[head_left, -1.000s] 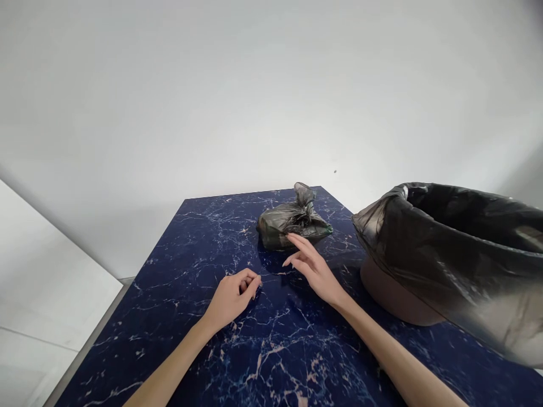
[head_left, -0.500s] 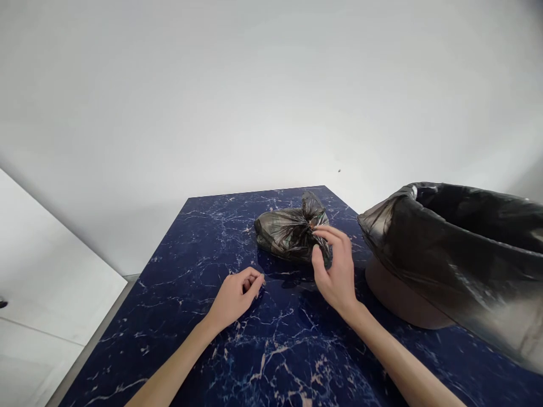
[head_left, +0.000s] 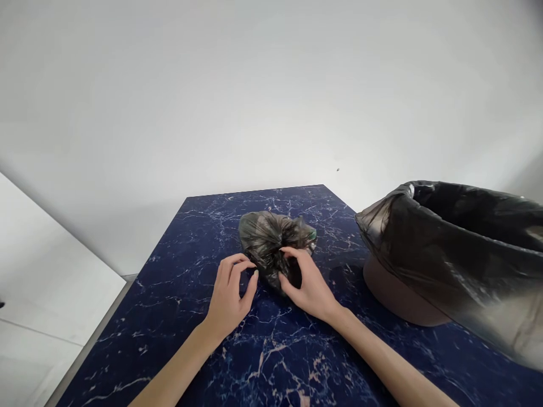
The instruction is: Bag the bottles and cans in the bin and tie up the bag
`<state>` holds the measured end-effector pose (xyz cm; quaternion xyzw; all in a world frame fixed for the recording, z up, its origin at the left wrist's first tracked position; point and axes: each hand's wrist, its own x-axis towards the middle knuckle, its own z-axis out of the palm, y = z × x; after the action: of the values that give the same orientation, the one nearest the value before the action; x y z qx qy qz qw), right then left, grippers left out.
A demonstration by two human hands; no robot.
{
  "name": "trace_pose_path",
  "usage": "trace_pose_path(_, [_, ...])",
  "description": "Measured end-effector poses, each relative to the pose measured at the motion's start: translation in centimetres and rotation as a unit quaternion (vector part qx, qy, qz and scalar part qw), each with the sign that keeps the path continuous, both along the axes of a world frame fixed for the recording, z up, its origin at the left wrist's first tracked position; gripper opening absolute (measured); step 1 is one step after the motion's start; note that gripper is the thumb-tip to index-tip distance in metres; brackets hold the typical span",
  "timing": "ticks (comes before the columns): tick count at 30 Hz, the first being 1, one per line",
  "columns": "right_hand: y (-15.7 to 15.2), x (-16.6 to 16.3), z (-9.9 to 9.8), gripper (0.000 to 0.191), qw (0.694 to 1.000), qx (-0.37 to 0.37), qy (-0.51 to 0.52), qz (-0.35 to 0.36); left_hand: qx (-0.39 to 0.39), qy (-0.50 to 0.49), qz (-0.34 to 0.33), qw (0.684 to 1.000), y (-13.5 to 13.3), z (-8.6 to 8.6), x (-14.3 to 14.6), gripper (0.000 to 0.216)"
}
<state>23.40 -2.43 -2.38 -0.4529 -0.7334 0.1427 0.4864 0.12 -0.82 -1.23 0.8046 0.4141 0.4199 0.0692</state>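
Observation:
A knotted black garbage bag point(head_left: 258, 229), bulging with something I cannot make out, lies on the dark blue marble-patterned table point(head_left: 178, 265). My right hand point(head_left: 309, 285) grips its gathered neck, thumb and forefinger curled around the crumpled plastic. Just left of the bag's near side is my left hand point(head_left: 232, 288), fingers bent and thumb apart, holding nothing. Its fingertips come close to the plastic; whether they touch it I cannot tell.
On the right stands a brown bin point(head_left: 394, 294) lined with a large black bag point(head_left: 449, 254), whose mouth gapes at the top. A white wall point(head_left: 254, 102) rises behind the table. White panels point(head_left: 46, 271) stand at the left.
The garbage bag has turned, its gathered neck now facing me. My right hand has moved left and nearer along with it. My left hand has opened its fingers beside the bag.

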Motion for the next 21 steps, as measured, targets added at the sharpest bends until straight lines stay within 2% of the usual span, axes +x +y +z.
trace_pose_path(3, [-1.0, -1.0, 0.5, 0.054, 0.998, -0.005, 0.001, 0.064, 0.127, 0.039, 0.002, 0.991, -0.5, -0.1, 0.2, 0.032])
trace_pose_path(5, [-1.6, -1.5, 0.7, 0.054, 0.996, -0.013, 0.010, 0.090, 0.139, 0.075, -0.015, 0.987, -0.7, 0.0, 0.3, 0.041])
trace_pose_path(9, [-2.2, -1.8, 1.0, 0.042, 0.993, -0.042, 0.045, 0.104, 0.056, 0.079, -0.030, 0.995, -0.7, 0.1, 0.5, 0.047])
trace_pose_path(13, [-2.2, -1.6, 1.7, 0.012, 0.984, -0.072, 0.088, 0.136, -0.019, 0.053, -0.014, 0.998, -0.5, 0.0, 0.5, 0.052])
trace_pose_path(18, [-2.6, -1.8, 2.8, 0.020, 0.962, -0.124, 0.130, 0.206, -0.070, 0.058, -0.027, 0.995, -0.6, 0.1, 0.5, 0.051])
trace_pose_path(21, [-2.8, -1.8, 3.2, 0.026, 0.942, -0.161, 0.140, 0.257, -0.099, 0.035, -0.013, 0.994, -0.5, 0.1, 0.3, 0.048])
